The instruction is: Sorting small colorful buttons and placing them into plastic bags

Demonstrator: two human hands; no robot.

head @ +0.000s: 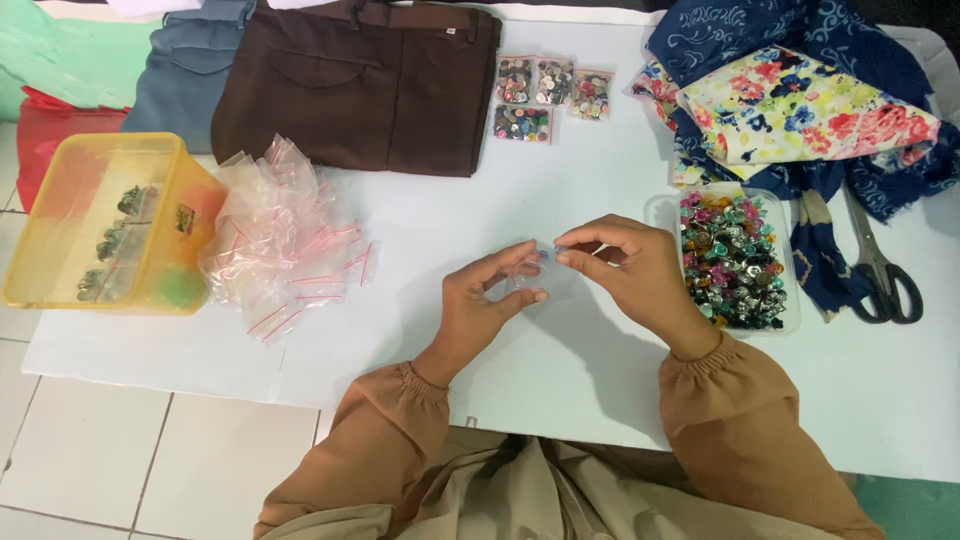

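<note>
Left hand (490,295) and right hand (625,265) pinching one small clear bag (528,272) mid-bench. Bead tray (735,260) at 3 o'clock, empty bags (285,240) at 9, four filled packets (550,95) at 12.

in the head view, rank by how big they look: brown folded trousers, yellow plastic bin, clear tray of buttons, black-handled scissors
Largest to smallest as they look:
1. brown folded trousers
2. yellow plastic bin, though it stands taller, so nearer the camera
3. clear tray of buttons
4. black-handled scissors, long but thin
</note>
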